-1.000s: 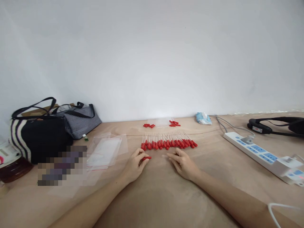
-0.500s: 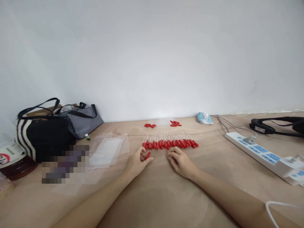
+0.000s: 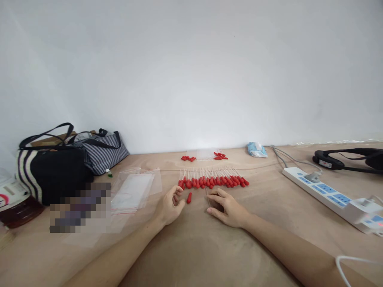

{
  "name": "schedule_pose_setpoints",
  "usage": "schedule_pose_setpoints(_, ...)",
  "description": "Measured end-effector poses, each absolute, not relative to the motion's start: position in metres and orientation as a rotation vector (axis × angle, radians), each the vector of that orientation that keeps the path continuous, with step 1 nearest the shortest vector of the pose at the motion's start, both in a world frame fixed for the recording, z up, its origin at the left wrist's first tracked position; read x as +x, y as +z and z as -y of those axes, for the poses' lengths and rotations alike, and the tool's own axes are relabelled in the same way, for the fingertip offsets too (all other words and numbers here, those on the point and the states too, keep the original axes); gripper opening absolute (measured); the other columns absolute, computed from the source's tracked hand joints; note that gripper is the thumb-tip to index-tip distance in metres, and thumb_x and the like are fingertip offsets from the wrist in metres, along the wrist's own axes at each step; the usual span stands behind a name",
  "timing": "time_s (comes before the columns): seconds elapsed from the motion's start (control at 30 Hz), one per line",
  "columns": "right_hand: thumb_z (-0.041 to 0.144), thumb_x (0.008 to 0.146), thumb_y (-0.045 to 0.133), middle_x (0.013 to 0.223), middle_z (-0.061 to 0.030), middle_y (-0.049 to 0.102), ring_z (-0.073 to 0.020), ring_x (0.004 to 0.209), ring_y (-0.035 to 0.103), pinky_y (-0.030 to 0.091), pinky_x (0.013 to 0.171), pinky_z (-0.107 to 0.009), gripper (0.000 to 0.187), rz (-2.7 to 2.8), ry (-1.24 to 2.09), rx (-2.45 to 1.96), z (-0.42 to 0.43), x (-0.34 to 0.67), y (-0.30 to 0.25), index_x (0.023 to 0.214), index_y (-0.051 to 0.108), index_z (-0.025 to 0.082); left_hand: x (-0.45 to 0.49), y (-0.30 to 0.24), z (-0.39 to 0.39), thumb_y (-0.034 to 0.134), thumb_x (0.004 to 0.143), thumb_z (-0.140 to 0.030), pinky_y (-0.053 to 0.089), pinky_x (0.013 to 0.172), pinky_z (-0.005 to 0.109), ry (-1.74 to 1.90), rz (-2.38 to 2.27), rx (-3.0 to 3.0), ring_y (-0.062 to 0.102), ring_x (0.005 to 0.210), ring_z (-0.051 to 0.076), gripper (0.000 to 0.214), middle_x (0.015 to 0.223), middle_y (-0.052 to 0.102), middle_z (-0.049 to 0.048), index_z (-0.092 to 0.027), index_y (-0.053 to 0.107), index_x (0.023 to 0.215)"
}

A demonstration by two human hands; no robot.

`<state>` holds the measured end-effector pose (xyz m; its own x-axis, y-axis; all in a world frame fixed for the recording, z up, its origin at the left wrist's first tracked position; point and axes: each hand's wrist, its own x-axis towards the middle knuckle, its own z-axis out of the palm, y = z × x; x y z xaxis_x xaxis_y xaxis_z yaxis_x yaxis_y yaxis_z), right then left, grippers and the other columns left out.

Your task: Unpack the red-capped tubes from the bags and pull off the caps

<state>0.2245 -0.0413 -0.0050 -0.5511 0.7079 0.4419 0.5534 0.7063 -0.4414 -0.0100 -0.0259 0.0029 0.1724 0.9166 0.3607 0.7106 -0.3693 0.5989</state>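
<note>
A row of several thin clear droppers with red bulbs (image 3: 213, 181) lies across the table. My left hand (image 3: 170, 205) rests just in front of the row's left end, its fingers loosely curled and apart from the thumb, holding nothing. A single red bulb (image 3: 189, 197) lies on the table right beside its fingertips. My right hand (image 3: 228, 207) lies in front of the row's middle, index finger and thumb pinched on what looks like a thin clear tube (image 3: 207, 197). Two small heaps of loose red bulbs (image 3: 220, 156) and clear tubes sit further back.
Clear zip bags (image 3: 133, 191) lie to the left, beside a black striped bag (image 3: 50, 167) and a grey striped bag (image 3: 100, 151). A white power strip (image 3: 329, 195) with cables, a black headset (image 3: 350, 157) and a tissue pack (image 3: 256, 149) are on the right.
My left hand has let go of the red bulb it held, and the bulb now lies on the table. My right hand drew back slightly and pinched a thin tube.
</note>
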Motion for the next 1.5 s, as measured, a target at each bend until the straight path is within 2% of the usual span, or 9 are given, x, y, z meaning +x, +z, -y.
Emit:
schedule_pose_setpoints(0.1,0.036,0.081,0.048,0.105,-0.01,0.056,-0.0192,0.096,0.051,0.042,0.084,-0.034,0.035,2.34,0.285,-0.966,0.043,0.228,-0.004,0.111,0.054,0.018,-0.013,0.003,0.017,0.05,0.068,-0.026,0.046,0.065,0.03,1.141,-1.708,2.215,0.053,0.069,0.016,0.016,0.078,0.056,0.0017,-0.019,0.05,0.082)
schedule_pose_setpoints(0.23,0.05,0.078,0.048,0.125,-0.0097,0.047,-0.027,0.117,0.037,0.032,0.094,-0.045,0.054,2.451,0.262,-1.023,0.049,0.235,0.0,0.124,0.045,0.023,-0.014,0.006,-0.001,0.053,0.069,-0.033,0.042,0.079,0.037,1.191,-1.854,2.231,0.053,0.087,0.022,0.02,0.086,0.058,0.0053,-0.018,0.053,0.083)
schedule_pose_setpoints(0.4,0.056,0.079,0.04,0.135,-0.0069,0.036,-0.0263,0.125,0.027,0.025,0.099,-0.046,0.062,2.522,0.349,-1.12,0.053,0.237,0.005,0.131,0.033,0.024,-0.01,0.006,-0.016,0.056,0.067,-0.033,0.043,0.075,0.035,1.153,-1.902,2.238,0.054,0.08,0.022,0.014,0.073,0.056,0.0037,-0.019,0.054,0.065)
schedule_pose_setpoints(0.53,0.056,0.079,0.04,0.134,-0.0067,0.036,-0.0248,0.125,0.028,0.026,0.099,-0.044,0.062,2.524,0.36,-1.147,0.053,0.236,0.006,0.131,0.034,0.023,-0.011,0.004,-0.02,0.052,0.07,-0.031,0.043,0.074,0.034,1.214,-1.908,2.214,0.055,0.077,0.021,0.015,0.07,0.056,0.0035,-0.019,0.053,0.06)
schedule_pose_setpoints(0.83,0.043,0.08,0.047,0.129,-0.0083,0.043,-0.024,0.118,0.039,0.035,0.093,-0.042,0.051,2.389,0.221,-1.065,0.051,0.236,-0.003,0.126,0.041,0.022,-0.017,0.013,0.024,0.046,0.079,-0.032,0.042,0.076,0.033,1.295,-1.596,2.394,0.053,0.082,0.019,0.015,0.08,0.058,0.0031,-0.019,0.053,0.076)
schedule_pose_setpoints(1.1,0.037,0.076,0.052,0.1,-0.0097,0.06,-0.0222,0.092,0.055,0.045,0.078,-0.038,0.035,1.981,0.039,-1.272,0.045,0.232,-0.012,0.104,0.053,0.017,-0.004,0.012,0.042,0.049,0.081,-0.027,0.041,0.077,0.033,1.054,-1.203,2.666,0.052,0.083,0.018,0.009,0.082,0.06,0.0034,-0.019,0.054,0.08)
schedule_pose_setpoints(1.23,0.037,0.074,0.056,0.103,-0.0111,0.058,-0.0245,0.097,0.051,0.041,0.082,-0.042,0.037,1.991,-0.054,-1.254,0.043,0.229,-0.008,0.104,0.053,0.016,0.0,0.014,0.04,0.049,0.081,-0.027,0.041,0.076,0.033,1.052,-1.177,2.716,0.053,0.083,0.018,0.01,0.081,0.061,0.0035,-0.02,0.055,0.078)
schedule_pose_setpoints(1.37,0.036,0.079,0.054,0.117,-0.0067,0.052,-0.0242,0.111,0.043,0.032,0.093,-0.047,0.028,2.227,-0.143,-0.968,0.041,0.227,-0.006,0.104,0.058,0.025,0.003,0.014,0.04,0.05,0.081,-0.026,0.042,0.076,0.032,1.079,-1.088,2.742,0.054,0.081,0.017,0.01,0.081,0.062,0.0038,-0.019,0.056,0.078)
schedule_pose_setpoints(1.5,0.026,0.083,0.049,0.11,-0.005,0.057,-0.0203,0.107,0.047,0.037,0.09,-0.042,0.018,2.264,-0.12,-0.856,0.04,0.226,-0.008,0.094,0.063,0.025,0.004,0.014,0.042,0.051,0.08,-0.026,0.042,0.079,0.034,1.019,-1.021,2.764,0.055,0.081,0.017,0.01,0.081,0.063,0.0042,-0.019,0.058,0.079)
